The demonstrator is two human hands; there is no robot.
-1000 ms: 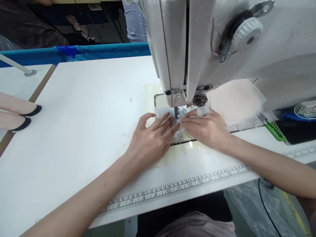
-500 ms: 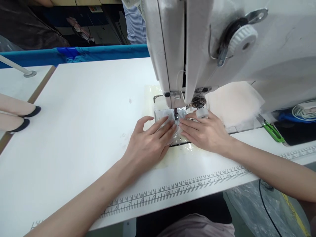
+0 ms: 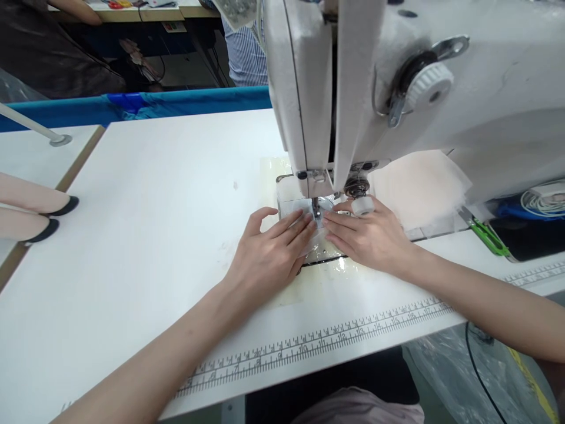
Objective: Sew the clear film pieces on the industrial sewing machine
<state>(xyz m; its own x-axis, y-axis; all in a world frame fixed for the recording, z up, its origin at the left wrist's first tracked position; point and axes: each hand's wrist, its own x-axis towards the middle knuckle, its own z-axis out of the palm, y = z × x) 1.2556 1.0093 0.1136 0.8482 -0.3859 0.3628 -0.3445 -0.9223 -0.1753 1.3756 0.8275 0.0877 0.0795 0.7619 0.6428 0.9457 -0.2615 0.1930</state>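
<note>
A thin, sheer whitish piece of fabric lies under the presser foot of a white sewing machine. Left of the foot, my left hand rests flat on the fabric, fingers stretched out and thumb spread away. On the other side, my right hand lies with its fingers extended, fingertips close beside the foot and on the fabric's right edge. Part of the fabric is hidden under my fingers. Neither hand grips anything.
Right of the machine's needle area lies a stack of pale pink sheer pieces. Green-handled thread snips sit by a dark flat object. A ruler tape runs along the front edge. Two pale, black-tipped rolls are at left.
The camera view has shifted slightly, so the scene sits a little lower and to the right. Both hands keep nearly the same place beside the presser foot.
</note>
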